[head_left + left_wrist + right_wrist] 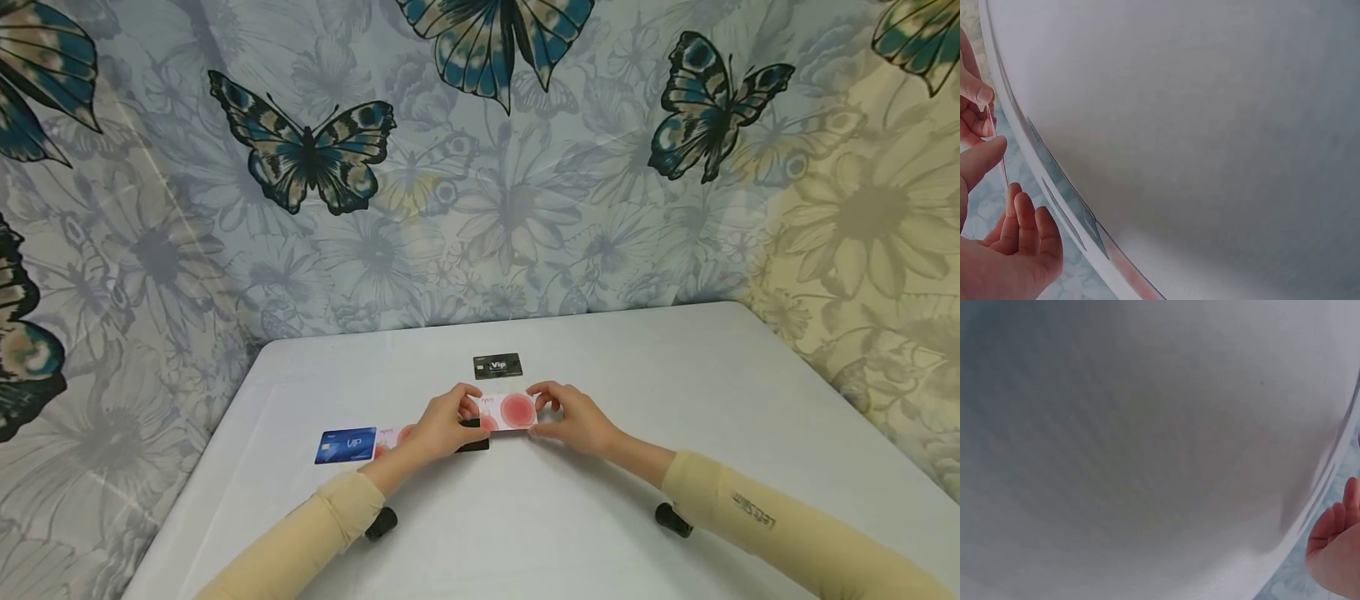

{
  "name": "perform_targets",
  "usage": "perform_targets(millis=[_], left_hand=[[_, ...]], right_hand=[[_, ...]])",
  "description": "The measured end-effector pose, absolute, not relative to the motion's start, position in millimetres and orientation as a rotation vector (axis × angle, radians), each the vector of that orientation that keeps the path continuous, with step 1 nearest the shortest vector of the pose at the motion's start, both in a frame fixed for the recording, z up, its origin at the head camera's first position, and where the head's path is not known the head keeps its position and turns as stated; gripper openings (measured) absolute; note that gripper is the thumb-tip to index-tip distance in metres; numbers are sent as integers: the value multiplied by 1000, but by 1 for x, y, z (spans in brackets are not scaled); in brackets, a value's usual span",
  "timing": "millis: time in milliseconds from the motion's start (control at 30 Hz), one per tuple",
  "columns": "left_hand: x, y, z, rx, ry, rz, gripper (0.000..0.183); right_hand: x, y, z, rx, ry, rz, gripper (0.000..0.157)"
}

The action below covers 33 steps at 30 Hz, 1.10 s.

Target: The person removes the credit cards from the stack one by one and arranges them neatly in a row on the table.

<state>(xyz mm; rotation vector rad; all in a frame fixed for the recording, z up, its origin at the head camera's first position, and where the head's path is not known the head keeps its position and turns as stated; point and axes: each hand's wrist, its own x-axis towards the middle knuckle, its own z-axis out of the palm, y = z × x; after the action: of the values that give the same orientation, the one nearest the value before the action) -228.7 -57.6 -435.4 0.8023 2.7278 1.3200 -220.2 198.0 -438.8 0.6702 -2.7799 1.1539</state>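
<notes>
A white card with pink-red circles [508, 412] is held up over the table between both hands. My left hand [444, 419] pinches its left edge, and my right hand [572, 417] pinches the right edge. In the left wrist view the card [1004, 172] appears edge-on, with thumb and fingertips at its sides. Behind the hands lies a black Vip card [497, 366]. To the left, a blue VIP card [345, 446] lies beside another pink-patterned card [387, 437], partly hidden by my left hand. A black card [472, 447] shows beneath that hand.
The white table [600, 350] reaches back to a cloth backdrop [517, 208] printed with flowers and butterflies. Black cylindrical pieces sit at the forearms, one by the left [381, 524] and one by the right [672, 520].
</notes>
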Motion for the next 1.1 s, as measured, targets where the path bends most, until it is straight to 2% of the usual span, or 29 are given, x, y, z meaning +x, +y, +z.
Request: perform_targets(millis=[600, 1100], left_hand=[[-213, -54, -437, 809, 2807, 1134, 48], [-218, -46, -441, 759, 2860, 967, 49]], right_hand=[[-205, 207, -444, 725, -2801, 1150, 50], [-207, 215, -446, 751, -2814, 1127, 49]])
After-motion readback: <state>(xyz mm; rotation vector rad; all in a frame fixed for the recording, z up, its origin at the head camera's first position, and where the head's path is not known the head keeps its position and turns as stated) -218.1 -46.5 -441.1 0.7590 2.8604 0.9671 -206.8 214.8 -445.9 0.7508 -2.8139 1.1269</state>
